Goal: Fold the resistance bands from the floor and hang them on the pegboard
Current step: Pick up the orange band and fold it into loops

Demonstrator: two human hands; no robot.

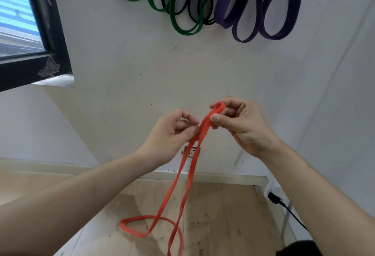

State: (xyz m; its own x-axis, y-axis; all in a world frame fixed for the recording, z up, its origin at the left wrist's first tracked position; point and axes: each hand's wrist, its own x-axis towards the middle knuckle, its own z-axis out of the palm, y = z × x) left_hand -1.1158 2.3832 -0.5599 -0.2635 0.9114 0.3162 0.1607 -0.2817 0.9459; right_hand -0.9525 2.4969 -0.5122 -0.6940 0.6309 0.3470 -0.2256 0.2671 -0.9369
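Note:
A long red resistance band (183, 176) hangs from my hands down to the wooden floor, where its lower end lies in a loose loop. My right hand (241, 128) pinches the band's folded top end between thumb and fingers. My left hand (172, 134) pinches the two strands just below, thumb against forefinger. On the white wall above hang folded green bands (182, 20), thin black bands (207, 12) and purple bands (261, 18); their hooks are out of frame.
A black-framed window (40, 32) is at the upper left. A wall socket (191, 151) sits low behind the band. A black plug and cable (284, 205) run along the right wall by the floor (223, 215).

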